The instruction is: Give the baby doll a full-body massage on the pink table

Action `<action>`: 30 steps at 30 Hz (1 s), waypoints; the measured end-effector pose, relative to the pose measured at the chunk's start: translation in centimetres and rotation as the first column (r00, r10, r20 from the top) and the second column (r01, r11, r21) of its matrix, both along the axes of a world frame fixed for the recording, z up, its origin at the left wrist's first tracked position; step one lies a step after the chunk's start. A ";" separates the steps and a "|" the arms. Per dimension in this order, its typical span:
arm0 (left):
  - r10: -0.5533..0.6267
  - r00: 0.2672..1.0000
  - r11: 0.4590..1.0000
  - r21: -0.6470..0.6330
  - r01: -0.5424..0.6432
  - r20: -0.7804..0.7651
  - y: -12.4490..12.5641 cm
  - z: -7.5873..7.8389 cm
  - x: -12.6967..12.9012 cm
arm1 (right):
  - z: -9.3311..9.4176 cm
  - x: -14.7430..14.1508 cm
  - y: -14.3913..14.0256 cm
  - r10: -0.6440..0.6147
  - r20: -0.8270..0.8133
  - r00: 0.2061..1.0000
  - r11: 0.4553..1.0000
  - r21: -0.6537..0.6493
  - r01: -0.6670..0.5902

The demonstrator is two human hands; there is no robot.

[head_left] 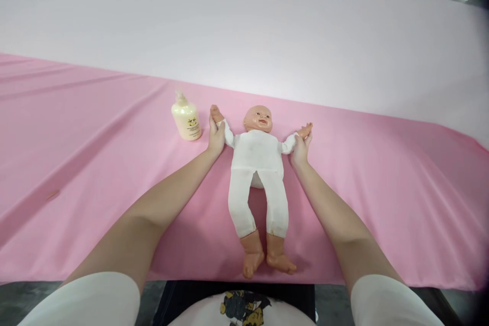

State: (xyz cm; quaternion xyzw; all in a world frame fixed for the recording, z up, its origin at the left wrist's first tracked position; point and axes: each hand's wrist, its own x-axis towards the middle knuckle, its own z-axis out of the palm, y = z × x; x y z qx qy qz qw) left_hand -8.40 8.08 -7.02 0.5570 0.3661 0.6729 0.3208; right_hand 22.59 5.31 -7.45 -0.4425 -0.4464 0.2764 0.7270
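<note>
A baby doll [257, 155] in a white cloth suit lies on its back, head away from me and bare feet toward me. Its arms are spread out to both sides. My left hand [216, 137] is closed round the doll's arm on the left, near the wrist. On the other side my right hand [301, 150] grips the doll's other arm just below its hand. A pale yellow pump bottle [186, 118] stands upright a little to the left of my left hand, apart from it.
A pink cloth [114, 163] with folds covers the table. Behind it rises a plain white wall or panel [244, 25]. A small thin brownish piece [53, 194] lies on the cloth at the far left. The table's front edge runs close to my body.
</note>
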 end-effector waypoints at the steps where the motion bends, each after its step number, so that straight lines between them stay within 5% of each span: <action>1: -0.008 1.000 0.999 0.040 0.009 -0.015 -0.6 0.5 0.3 | 0.5 -0.3 -0.5 0.030 0.079 0.996 0.997 0.062 -0.035; 6: -0.071 0.942 0.962 0.226 0.152 -0.329 -3.1 2.1 1.7 | 2.2 -1.6 -2.9 0.147 0.443 0.885 0.960 0.151 -0.234; 11: -0.020 0.684 0.961 0.175 0.214 -0.729 -3.6 2.0 2.1 | 2.5 -2.2 -3.5 0.196 0.781 0.593 0.945 0.010 -0.326; 14: 0.005 0.651 0.959 0.187 0.211 -0.759 -3.7 2.1 2.1 | 2.3 -2.1 -3.5 0.171 0.788 0.591 0.952 0.023 -0.305; 21: -0.006 0.901 0.964 0.236 0.120 -0.433 -3.0 1.8 1.0 | 2.1 -2.0 -3.4 0.144 0.483 0.864 0.966 0.119 -0.228; 24: 0.024 0.971 0.986 0.165 0.016 -0.240 -1.4 1.1 -0.1 | 1.6 -1.3 -2.1 0.078 0.293 0.953 0.980 0.153 -0.128; 30: 0.226 0.960 0.968 -0.151 -0.202 0.167 1.7 -0.1 -1.8 | -1.5 1.4 1.5 -0.111 -0.090 0.990 0.988 -0.114 0.100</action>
